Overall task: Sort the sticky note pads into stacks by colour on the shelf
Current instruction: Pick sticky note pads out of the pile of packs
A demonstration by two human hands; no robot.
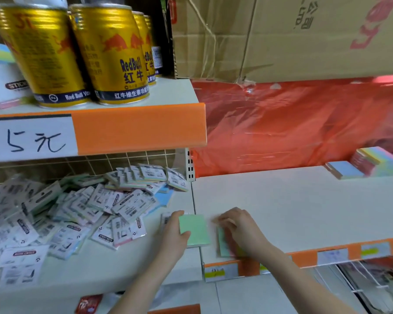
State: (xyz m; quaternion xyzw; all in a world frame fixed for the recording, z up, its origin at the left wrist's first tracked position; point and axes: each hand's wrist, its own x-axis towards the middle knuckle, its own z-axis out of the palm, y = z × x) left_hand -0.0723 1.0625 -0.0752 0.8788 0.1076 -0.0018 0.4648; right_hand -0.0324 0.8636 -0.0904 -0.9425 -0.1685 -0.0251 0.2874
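Two hands are at work near the front edge of the white metal shelf. My left hand grips a square pale green sticky note pad, thumb across its lower left corner. My right hand presses curled fingers onto a second green pad lying just beside it. To the left sprawls a loose heap of plastic-wrapped sticky note packs.

Small shop, white shelves with orange price strips, handwritten price tag, drink cans on display, cardboard stock boxes
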